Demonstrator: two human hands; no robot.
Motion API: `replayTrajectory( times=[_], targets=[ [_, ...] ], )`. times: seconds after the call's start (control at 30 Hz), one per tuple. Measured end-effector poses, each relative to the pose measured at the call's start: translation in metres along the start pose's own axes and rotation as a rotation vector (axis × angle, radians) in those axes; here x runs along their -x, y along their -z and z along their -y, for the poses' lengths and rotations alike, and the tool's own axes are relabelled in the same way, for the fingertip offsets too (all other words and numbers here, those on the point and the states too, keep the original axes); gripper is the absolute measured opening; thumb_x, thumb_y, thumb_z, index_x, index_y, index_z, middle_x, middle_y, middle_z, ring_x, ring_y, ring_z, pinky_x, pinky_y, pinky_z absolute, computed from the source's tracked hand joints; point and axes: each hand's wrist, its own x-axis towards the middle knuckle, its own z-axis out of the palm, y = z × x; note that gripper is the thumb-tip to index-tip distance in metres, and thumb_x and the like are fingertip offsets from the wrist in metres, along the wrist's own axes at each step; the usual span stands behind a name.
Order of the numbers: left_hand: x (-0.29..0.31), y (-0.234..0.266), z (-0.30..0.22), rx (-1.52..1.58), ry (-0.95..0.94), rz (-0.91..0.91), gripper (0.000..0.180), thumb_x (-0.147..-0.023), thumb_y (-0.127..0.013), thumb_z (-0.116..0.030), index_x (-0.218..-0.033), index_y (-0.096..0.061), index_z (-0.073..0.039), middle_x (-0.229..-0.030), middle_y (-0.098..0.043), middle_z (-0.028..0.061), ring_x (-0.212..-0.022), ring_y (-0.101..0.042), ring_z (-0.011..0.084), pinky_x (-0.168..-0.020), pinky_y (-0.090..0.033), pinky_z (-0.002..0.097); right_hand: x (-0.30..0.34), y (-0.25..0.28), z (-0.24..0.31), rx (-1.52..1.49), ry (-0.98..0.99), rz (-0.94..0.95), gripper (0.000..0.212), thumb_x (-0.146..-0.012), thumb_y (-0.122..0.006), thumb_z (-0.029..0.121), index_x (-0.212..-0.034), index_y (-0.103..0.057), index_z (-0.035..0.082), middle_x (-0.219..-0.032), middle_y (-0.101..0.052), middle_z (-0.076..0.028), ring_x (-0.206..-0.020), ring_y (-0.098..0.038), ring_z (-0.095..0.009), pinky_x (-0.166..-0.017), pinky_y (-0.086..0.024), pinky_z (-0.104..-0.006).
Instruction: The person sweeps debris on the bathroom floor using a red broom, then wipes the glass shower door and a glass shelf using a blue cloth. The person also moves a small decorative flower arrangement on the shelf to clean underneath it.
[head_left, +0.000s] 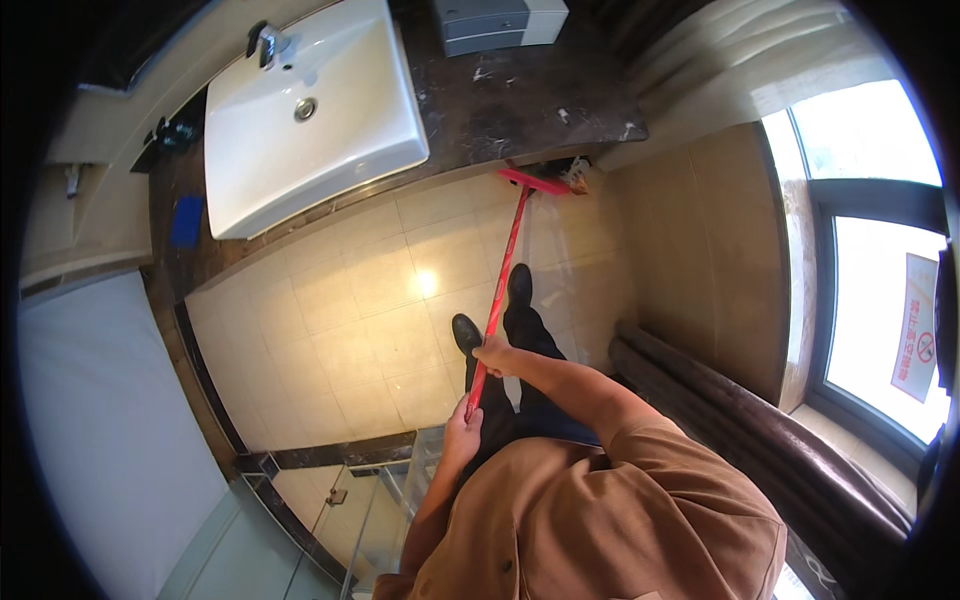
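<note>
A broom [508,255] with a long red handle and a pink crosswise head slants away from my body. Its head [537,181] is at the floor by the far right, below the front edge of the dark countertop; I cannot make out the bristles. My left hand [463,432] is closed around the handle near its top end. Farther down the same handle, my right hand [494,355] is wrapped around it. Both my shoes stand on the tiles, one on each side of the handle.
A white basin [318,120] with a chrome tap sits on the dark marbled countertop [490,95], near a grey drawer box [500,22]. Some items [577,175] lie under the counter beside the broom head. A glass partition [375,510] is at lower left; a window [880,290] and dark curtain are at right.
</note>
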Motion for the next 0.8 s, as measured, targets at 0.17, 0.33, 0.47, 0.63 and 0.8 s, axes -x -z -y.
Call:
replayTrajectory(
  times=[0.17, 0.33, 0.47, 0.63, 0.8],
  targets=[
    [-0.041, -0.018, -0.030, 0.165, 0.092, 0.008, 0.047, -0.101, -0.060, -0.015, -0.145, -0.051, 0.001, -0.106, -0.068, 0.0080, -0.091, -0.061, 0.0144, -0.087, -0.049, 0.0282, 0.005, 0.043, 0.015, -0.175, 0.126, 0.031, 0.038, -0.100, -0.059, 0.033, -0.083, -0.059, -0.001, -0.061, -0.056, -0.012, -0.042, -0.051, -0.022, -0.035, -0.037, -0.0364],
    [-0.075, -0.044, -0.059, 0.332, 0.156, 0.052, 0.045, -0.103, -0.057, -0.010, -0.146, -0.049, -0.001, -0.102, -0.061, -0.0016, -0.086, -0.053, 0.0061, -0.078, -0.045, 0.0217, 0.016, 0.085, 0.018, -0.303, 0.193, 0.023, 0.039, -0.100, -0.060, 0.032, -0.093, -0.063, -0.006, -0.065, -0.058, -0.010, -0.045, -0.054, -0.020, -0.038, -0.043, -0.0364],
    [-0.106, -0.054, -0.084, 0.345, 0.179, 0.096, 0.043, -0.104, -0.057, -0.012, -0.146, -0.050, -0.004, -0.083, -0.049, -0.0069, -0.068, -0.044, 0.0022, -0.059, -0.038, 0.0192, 0.036, 0.117, 0.014, -0.471, 0.221, -0.019, 0.031, -0.098, -0.059, 0.023, -0.093, -0.065, -0.007, -0.070, -0.062, -0.011, -0.045, -0.054, -0.019, -0.038, -0.042, -0.0351],
    [-0.146, -0.070, -0.125, 0.287, 0.181, 0.123, 0.039, -0.105, -0.055, -0.018, -0.144, -0.050, -0.014, -0.069, -0.038, -0.0089, -0.045, -0.032, 0.0022, -0.037, -0.025, 0.0212, 0.027, 0.148, -0.016, -0.580, 0.200, -0.086, 0.023, -0.095, -0.056, 0.016, -0.088, -0.064, -0.004, -0.074, -0.064, -0.012, -0.045, -0.052, -0.017, -0.039, -0.041, -0.0339],
    [-0.180, -0.083, -0.167, 0.275, 0.162, 0.184, 0.026, -0.107, -0.052, -0.020, -0.133, -0.052, -0.015, -0.066, -0.038, -0.0076, -0.043, -0.031, 0.0029, -0.036, -0.026, 0.0222, 0.024, 0.176, -0.039, -0.713, 0.179, -0.103, 0.018, -0.094, -0.054, 0.012, -0.083, -0.061, 0.000, -0.076, -0.064, -0.012, -0.044, -0.049, -0.017, -0.038, -0.039, -0.0351]
  ],
)
